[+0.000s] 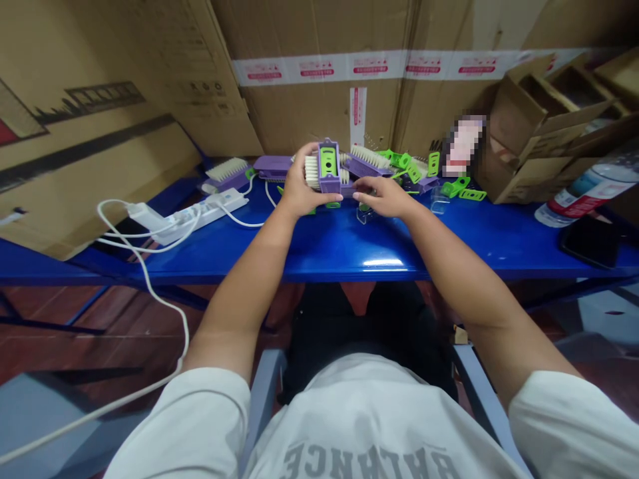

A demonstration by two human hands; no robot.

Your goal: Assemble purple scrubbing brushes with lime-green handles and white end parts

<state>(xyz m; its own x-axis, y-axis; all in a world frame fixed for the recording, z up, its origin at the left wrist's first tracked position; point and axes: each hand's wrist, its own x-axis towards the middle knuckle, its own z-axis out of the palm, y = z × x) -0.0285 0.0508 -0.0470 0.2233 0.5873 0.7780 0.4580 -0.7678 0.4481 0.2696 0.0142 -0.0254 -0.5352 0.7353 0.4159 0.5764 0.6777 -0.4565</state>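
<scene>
My left hand (299, 189) is wrapped round a purple brush (336, 148) with pale bristles, held end-on above the table. A bright green slotted piece (328, 161) sits in the brush's end. Close beside it on the right is my right hand (382, 196), its fingers bent and thumb near the fingertips; what they pinch, if anything, is hard to make out. Below the right fingers lies a bent wire piece (364, 214). Behind the hands lie more purple brushes (369, 159) and loose green pieces (412, 170).
A white power strip (202, 214) with cables lies left on the blue table (344, 256). At the right are small cardboard boxes (524, 133), a water bottle (582, 193) and a black phone (589, 243). Large cartons (319, 110) stand behind.
</scene>
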